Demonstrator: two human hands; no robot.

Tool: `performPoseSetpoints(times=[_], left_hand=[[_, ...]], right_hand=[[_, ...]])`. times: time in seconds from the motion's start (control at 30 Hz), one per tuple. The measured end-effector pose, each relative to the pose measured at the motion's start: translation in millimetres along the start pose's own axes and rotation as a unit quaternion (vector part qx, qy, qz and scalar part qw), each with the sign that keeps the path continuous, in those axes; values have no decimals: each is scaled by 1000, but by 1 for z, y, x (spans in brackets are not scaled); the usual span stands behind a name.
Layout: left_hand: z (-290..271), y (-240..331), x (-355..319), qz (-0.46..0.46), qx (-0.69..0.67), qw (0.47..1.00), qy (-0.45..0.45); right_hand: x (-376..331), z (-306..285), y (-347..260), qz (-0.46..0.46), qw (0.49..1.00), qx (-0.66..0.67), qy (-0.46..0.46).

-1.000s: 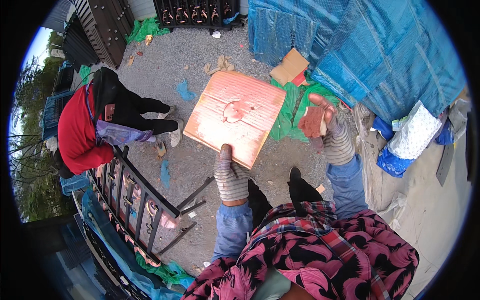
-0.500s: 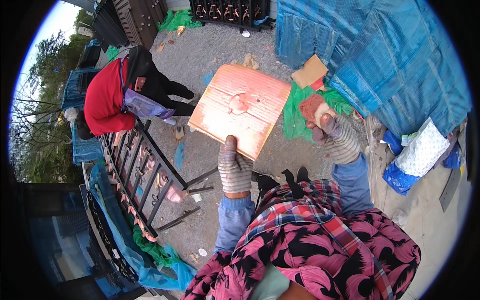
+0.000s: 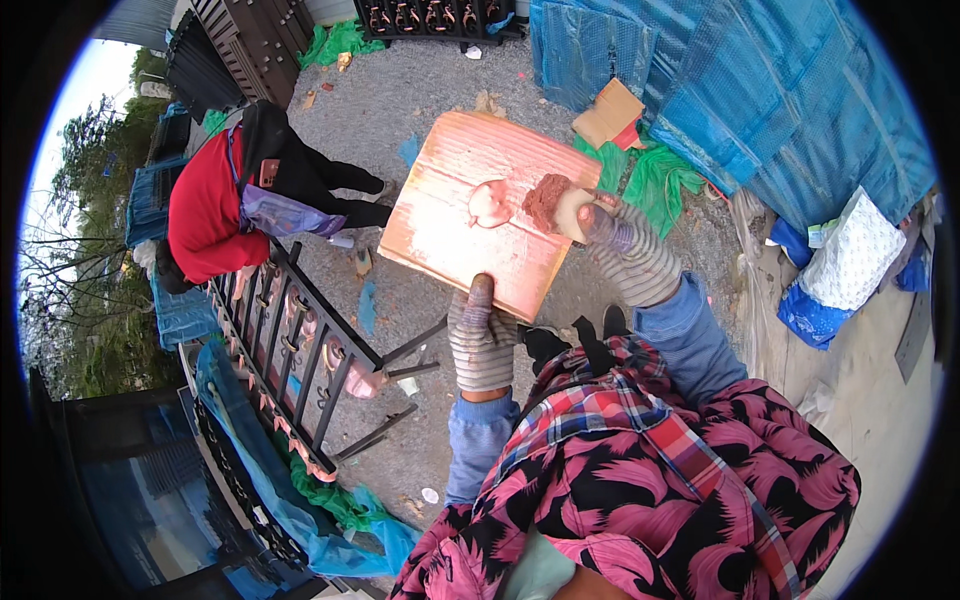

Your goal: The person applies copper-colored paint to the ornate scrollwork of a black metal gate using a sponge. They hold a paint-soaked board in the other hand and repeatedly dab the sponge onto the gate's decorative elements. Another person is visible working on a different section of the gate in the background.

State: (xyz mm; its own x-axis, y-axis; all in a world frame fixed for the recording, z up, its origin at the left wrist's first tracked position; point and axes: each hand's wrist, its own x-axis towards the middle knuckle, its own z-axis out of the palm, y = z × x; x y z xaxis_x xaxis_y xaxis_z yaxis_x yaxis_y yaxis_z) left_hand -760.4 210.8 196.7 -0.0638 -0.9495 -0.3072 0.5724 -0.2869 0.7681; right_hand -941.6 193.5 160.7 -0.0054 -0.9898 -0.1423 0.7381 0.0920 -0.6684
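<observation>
Head view: left hand (image 3: pixel 481 340), in a striped glove, grips the near edge of a flat orange-red board (image 3: pixel 480 210), thumb laid on its top face. Right hand (image 3: pixel 600 225), also gloved, is closed around a reddish-stained sponge (image 3: pixel 556 204), pressing it on the board's far right part. Beyond the left hand, a person in red (image 3: pixel 215 215) crouches beside a black metal gate (image 3: pixel 290 350).

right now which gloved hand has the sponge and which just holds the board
The right hand presses the reddish sponge onto the orange board. The left hand only grips the board's near edge, thumb on top.
</observation>
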Motion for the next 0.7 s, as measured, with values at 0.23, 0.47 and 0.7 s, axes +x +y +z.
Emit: performPoseSetpoints(times=[0.23, 0.47, 0.7], left_hand=[[-12, 24, -35, -18, 435, 900, -15], [34, 38, -10, 334, 637, 695, 5], [47, 41, 14, 372, 703, 606, -7]], right_hand=[[-6, 2, -13, -66, 995, -39, 67], [-10, 3, -16, -115, 988, -57, 85], [-15, 3, -9, -111, 981, -127, 100]])
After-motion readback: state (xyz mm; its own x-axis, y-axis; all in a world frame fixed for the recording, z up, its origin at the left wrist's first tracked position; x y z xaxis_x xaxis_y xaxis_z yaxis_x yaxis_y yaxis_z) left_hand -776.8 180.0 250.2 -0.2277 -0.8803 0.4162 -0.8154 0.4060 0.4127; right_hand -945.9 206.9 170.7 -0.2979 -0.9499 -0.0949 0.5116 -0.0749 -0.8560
